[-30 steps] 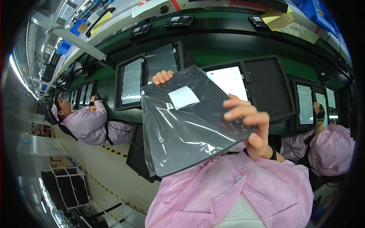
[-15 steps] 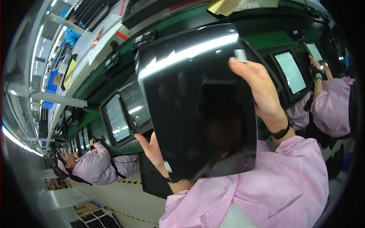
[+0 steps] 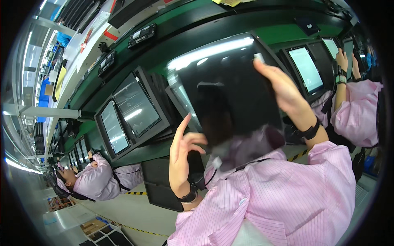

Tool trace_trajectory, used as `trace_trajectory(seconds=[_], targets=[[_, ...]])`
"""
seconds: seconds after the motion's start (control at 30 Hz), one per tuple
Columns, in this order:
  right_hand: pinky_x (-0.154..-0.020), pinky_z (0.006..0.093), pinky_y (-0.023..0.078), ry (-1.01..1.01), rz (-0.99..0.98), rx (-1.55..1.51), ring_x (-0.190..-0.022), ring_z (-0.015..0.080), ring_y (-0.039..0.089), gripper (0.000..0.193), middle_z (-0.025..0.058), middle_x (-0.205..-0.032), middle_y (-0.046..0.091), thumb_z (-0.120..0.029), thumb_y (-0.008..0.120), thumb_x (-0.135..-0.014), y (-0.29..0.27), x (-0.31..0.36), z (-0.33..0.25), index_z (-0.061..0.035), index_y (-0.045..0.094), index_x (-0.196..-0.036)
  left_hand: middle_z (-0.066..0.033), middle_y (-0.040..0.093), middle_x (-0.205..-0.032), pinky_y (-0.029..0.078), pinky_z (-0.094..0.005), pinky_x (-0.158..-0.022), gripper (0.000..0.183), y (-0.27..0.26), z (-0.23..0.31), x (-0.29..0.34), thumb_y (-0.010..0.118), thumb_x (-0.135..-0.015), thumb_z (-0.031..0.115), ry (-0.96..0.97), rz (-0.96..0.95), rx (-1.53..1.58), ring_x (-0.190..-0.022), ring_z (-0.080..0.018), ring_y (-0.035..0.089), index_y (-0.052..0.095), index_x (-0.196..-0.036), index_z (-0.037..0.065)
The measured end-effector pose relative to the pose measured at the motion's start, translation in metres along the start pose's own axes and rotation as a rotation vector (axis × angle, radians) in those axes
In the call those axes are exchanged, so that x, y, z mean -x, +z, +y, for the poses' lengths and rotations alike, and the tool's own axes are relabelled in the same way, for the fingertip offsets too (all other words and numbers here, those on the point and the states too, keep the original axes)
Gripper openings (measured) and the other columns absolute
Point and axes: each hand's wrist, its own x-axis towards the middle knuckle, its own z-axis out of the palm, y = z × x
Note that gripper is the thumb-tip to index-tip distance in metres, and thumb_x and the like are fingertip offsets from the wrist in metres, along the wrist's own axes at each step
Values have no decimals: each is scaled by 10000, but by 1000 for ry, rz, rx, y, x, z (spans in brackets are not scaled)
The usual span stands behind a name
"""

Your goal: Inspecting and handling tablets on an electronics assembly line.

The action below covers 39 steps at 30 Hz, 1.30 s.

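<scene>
A glossy black display panel [image 3: 242,90] is tilted up in front of my chest and mirrors the lights and my pink sleeve. My right hand [image 3: 283,88] grips its right edge, the thumb near a small white tab at the upper corner. Along the panel's left side shows a clear, shiny edge, too blurred to tell whether it is film. By the lower left corner is my left hand [image 3: 182,151], open, index finger raised and the others loosely bent; whether a fingertip touches the panel I cannot tell. Black bands circle both wrists.
Left of the panel, a dark tray [image 3: 155,88] holds two grey screens [image 3: 135,106]. Small black devices [image 3: 142,36] lie along the green bench. At right, a co-worker in pink [image 3: 355,110] sits by a lit screen [image 3: 305,69]; another co-worker [image 3: 92,172] is at left.
My left hand has come off the panel's left edge and opened beside it. The panel has swung to the right and tilted in my right hand. The view has shifted slightly.
</scene>
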Motion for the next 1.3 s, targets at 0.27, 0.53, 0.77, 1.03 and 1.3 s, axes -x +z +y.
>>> trace_trajectory(seconds=[0.27,0.53,0.77,1.03,1.3], targets=[[-728,220,419,-108,230,525,-809,93,555,425,44,-913,617,-377,493,-895,-139,-110,-25,17,582,-1027,-268,444,-1190,359,-392,-930,722,-6,-91,-10,571,-825,389,-252,393,-830,-1094,-381,443,286,-1305,-68],[-737,367,440,-119,47,1575,-818,339,592,496,260,-826,595,-427,457,-888,-139,-147,5,57,561,-854,-245,498,-1030,423,-427,-805,501,-14,-113,-32,548,-846,304,-297,396,-915,-970,-386,505,444,-1142,-87],[-654,431,443,-340,315,1933,-713,399,549,410,196,-701,570,-350,543,-856,-153,-124,7,49,554,-761,-223,531,-931,439,-419,-741,380,-2,-91,-39,514,-845,190,-107,433,-1326,-860,-376,533,488,-1092,-98],[-632,455,416,-298,394,1539,-747,449,537,385,291,-716,548,-289,458,-909,-166,-137,13,86,526,-856,-233,512,-938,429,-395,-738,366,-13,-16,-72,537,-821,138,36,523,-806,-845,-378,535,472,-1096,-95],[-667,356,424,-374,364,1190,-752,299,587,480,228,-751,564,-397,523,-866,-219,-305,-41,82,528,-893,-82,605,-863,459,-268,-639,300,-107,-33,-280,626,-760,82,-126,196,-224,-726,-137,583,562,-1017,-57]])
